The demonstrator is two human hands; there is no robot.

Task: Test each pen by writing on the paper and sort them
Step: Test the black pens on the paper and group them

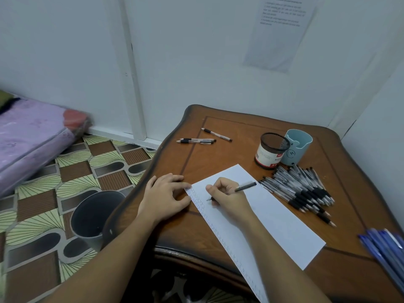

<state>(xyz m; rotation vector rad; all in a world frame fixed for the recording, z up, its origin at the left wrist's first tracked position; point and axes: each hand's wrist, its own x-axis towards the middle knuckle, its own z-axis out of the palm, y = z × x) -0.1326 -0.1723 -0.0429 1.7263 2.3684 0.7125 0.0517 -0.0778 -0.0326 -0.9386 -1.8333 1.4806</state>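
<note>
Nearby: pen pile [306,191], mesh cup [270,153], blue cup [298,147] nr paper [273,219].

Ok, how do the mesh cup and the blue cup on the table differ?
The mesh cup is black see-through wire with a white and red label; the blue cup is solid pale blue with a small face. The mesh cup stands left of the blue cup and partly in front of it. Both stand upright by the pen pile, with no pens showing inside.
</note>
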